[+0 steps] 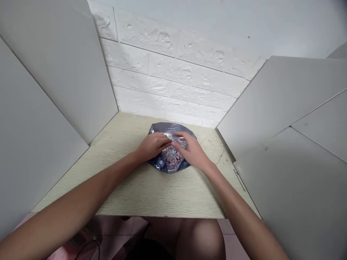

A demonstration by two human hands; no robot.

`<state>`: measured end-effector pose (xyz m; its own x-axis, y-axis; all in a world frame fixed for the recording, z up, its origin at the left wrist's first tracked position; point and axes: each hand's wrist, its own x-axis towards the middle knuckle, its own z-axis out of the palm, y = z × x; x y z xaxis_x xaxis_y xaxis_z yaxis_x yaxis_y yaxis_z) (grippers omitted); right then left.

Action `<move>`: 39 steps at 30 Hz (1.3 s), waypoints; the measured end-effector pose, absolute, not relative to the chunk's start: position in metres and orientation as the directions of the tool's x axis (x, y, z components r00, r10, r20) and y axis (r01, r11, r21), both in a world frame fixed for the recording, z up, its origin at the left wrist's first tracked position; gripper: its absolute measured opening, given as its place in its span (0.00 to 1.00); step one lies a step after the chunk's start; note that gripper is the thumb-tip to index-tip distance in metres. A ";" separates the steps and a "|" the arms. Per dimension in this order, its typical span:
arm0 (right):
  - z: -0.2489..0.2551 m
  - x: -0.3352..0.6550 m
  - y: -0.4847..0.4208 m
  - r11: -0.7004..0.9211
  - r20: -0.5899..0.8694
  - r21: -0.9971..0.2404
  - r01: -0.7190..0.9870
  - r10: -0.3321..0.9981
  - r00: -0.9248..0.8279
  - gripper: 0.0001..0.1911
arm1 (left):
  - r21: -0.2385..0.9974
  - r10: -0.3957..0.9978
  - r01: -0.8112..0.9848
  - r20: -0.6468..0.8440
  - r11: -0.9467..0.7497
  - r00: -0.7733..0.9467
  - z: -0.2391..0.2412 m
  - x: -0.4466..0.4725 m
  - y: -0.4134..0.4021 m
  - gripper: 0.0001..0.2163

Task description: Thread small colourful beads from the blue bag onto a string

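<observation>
A dark blue and silver bag (159, 164) lies spread on the table. On it sits a heap of small beads (173, 156), mostly pale, with some red and dark ones. My left hand (153, 145) is over the bag's left side, its fingertips pinched together above the beads; whatever is between them is too small to make out. From the right reaches my right hand (193, 150), thumb and forefinger apart, with the thumb tip at the left fingertips. Both hands cover part of the bag and beads.
A thin thread (222, 146) curls over the wooden table (168, 195) right of the bag. A slim metal rod (240, 180) lies by the right edge. Grey panels (295, 187) flank the table, and a white brick-patterned wall (173, 79) stands behind it.
</observation>
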<state>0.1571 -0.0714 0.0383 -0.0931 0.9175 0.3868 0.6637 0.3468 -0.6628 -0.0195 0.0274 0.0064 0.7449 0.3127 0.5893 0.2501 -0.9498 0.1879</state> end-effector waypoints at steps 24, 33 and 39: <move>0.002 0.163 -0.055 0.431 0.484 -0.633 0.643 0.869 -0.106 0.09 | 0.039 0.178 0.193 0.596 -0.980 0.783 0.000 -0.018 0.033 0.12; 0.002 0.156 -0.055 0.444 0.547 -0.633 0.634 0.836 -0.040 0.06 | 0.049 0.224 0.239 0.566 -0.970 0.793 0.001 -0.020 0.032 0.13; 0.001 0.158 -0.055 0.404 0.522 -0.673 0.620 0.853 0.011 0.07 | 0.001 0.361 0.417 0.504 -0.909 0.785 0.003 -0.019 0.029 0.13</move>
